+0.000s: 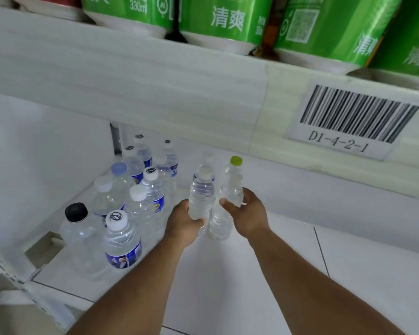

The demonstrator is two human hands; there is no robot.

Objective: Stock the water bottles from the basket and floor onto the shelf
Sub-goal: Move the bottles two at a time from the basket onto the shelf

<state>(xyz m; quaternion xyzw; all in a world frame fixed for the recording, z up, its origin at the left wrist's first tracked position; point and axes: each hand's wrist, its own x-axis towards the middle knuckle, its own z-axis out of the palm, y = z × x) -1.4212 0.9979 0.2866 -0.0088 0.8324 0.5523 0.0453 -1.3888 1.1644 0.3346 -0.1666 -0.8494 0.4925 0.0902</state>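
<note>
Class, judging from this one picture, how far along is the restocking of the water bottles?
Done: about ten bottles stand on the bottom shelf. In hand: the left hand holds one bottle and the right hand holds others, near the shelf. Left: the basket and floor stock are out of view, so cannot tell.

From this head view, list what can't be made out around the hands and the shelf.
- Basket: out of frame.
- Right hand: how many bottles it grips; the clear bodies overlap below the green-capped bottle.
- Left hand: the base of its white-capped bottle, hidden by fingers.
- Back-row bottles: labels too small.
- Green cans: tops cut off by the top edge.
</note>
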